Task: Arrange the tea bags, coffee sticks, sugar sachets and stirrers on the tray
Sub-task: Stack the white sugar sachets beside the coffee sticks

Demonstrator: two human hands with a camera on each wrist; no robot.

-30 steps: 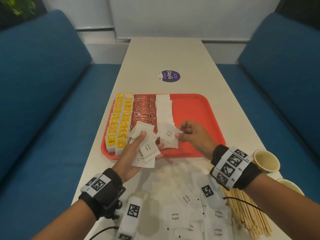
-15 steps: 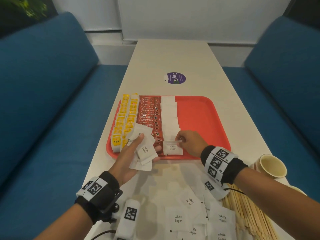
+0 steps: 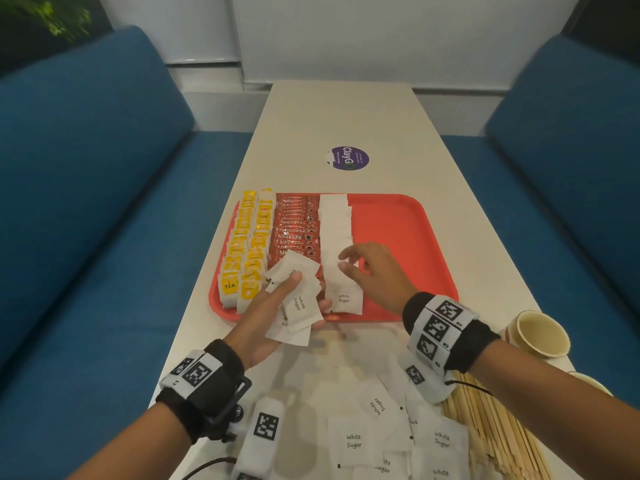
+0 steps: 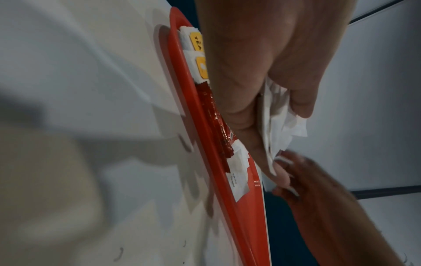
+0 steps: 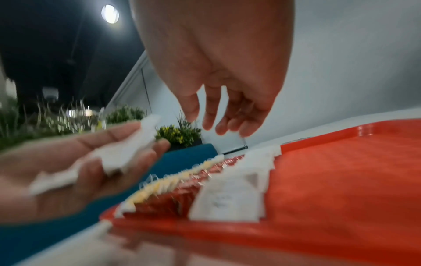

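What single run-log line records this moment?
left hand: holds sugar sachets | right hand: empty, fingers loose above sachet row | tray: right part bare | stirrers: on table

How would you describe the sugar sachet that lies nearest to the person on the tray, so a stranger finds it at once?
Find the red tray on the long table. Its white column of sugar sachets runs beside the red coffee sticks. The nearest sachet ends that column at the near rim, and it alone shows "White Sugar" print.

One tray (image 3: 398,233), two cups (image 3: 538,332).
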